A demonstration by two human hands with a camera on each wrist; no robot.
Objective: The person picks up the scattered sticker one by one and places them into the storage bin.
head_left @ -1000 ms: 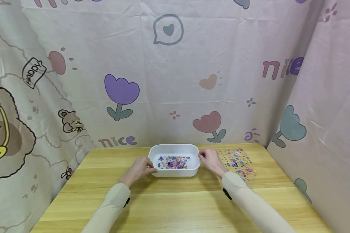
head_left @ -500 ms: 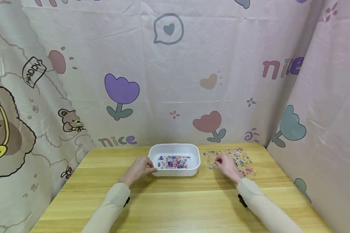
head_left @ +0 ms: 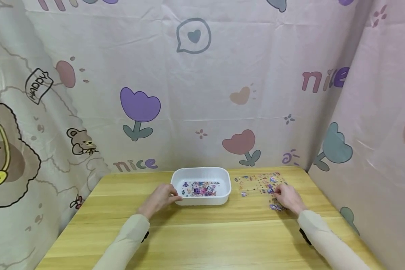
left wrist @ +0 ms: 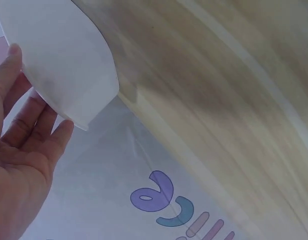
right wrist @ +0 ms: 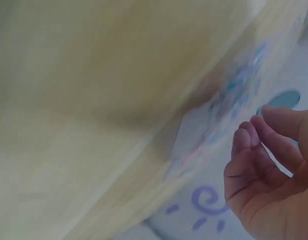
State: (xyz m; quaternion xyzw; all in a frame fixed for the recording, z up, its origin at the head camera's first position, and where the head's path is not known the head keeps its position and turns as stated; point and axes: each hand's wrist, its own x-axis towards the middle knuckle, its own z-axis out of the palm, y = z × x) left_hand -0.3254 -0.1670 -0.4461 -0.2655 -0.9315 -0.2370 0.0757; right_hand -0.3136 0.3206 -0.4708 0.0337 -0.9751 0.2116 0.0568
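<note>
A pale printed cloth (head_left: 195, 82) fills the upper frame, with a heart-filled speech bubble (head_left: 194, 36) at top centre, a purple tulip (head_left: 140, 107) left of centre and a small bear (head_left: 82, 141) at mid-left. A light wooden table (head_left: 195, 240) spans the lower middle.

The hand (right wrist: 271, 172) is near what seems a blurred, colour-flecked sheet (right wrist: 226, 102).

Soft, even brightness in the head view; dimmer, hazy wrist views
Faint shadows on the tabletop (head_left: 202, 240) left and right of the white tray (head_left: 202, 201); right of it, the colourful sheet (right wrist: 214, 120) blurs in the right wrist view
</note>
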